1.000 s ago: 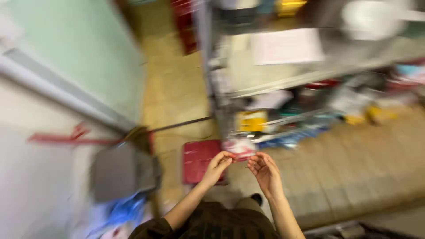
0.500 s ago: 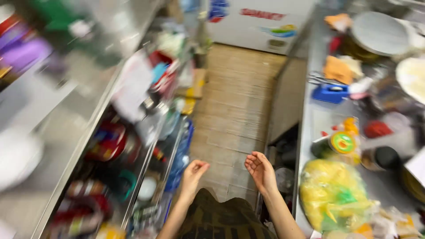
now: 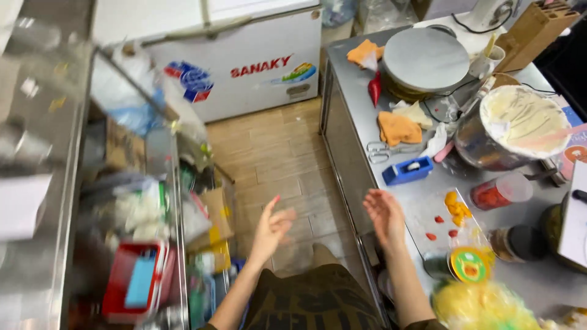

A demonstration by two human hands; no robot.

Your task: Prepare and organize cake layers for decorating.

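Note:
My left hand [image 3: 271, 227] is raised over the wooden floor [image 3: 275, 165] with its fingers spread and nothing in it. My right hand [image 3: 384, 215] hangs open beside the edge of the steel counter [image 3: 367, 122], palm turned inward, also holding nothing. The two hands are apart, roughly a hand's width and more between them. Nearest my right hand on the counter are a blue tape dispenser [image 3: 408, 171] and a clear sheet with orange and red fruit pieces [image 3: 455, 211].
A white chest freezer [image 3: 238, 67] closes the aisle ahead. A cluttered metal shelf [image 3: 122, 201] with a red basket [image 3: 131, 284] lines the left. The counter carries a round griddle [image 3: 426, 58], a batter bowl [image 3: 520, 125], scissors [image 3: 382, 150], orange cloths [image 3: 397, 127], jars and a yellow bag [image 3: 483, 308].
The view has swung round from one shelf to the aisle with the freezer ahead. The small packet my hands held a second ago is gone and both hands are now spread apart.

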